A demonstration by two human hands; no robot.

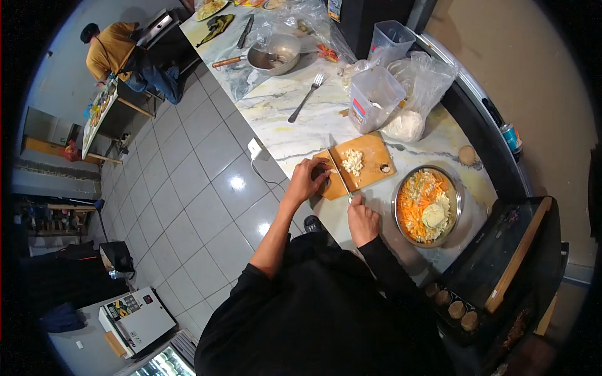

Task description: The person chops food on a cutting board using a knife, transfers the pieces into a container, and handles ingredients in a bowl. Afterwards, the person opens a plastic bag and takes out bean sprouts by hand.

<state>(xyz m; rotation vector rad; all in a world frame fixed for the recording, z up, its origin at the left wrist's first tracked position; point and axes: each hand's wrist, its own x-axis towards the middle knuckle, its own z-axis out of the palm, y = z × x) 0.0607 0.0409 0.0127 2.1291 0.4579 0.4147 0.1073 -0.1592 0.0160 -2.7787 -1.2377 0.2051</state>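
A wooden cutting board (374,150) lies at the edge of the marbled counter. My right hand (364,221) is closed round the handle of a knife (340,172), whose blade lies across the board. On the board's left end, my left hand (307,180) is beside the blade with fingers curled down; what they pinch is too small to make out. Chopped white pieces (353,162) form a small pile right of the blade. A metal bowl (459,203) to the right holds orange shreds (411,202), pale shreds and a pale yellow lump (434,215).
Beyond the board are a fork (306,98), a clear plastic container (376,100), a bagged white mass (406,125) and a saucepan (282,55). A dark tray (495,269) with a wooden bar stands right. Another person (116,56) works at the far left.
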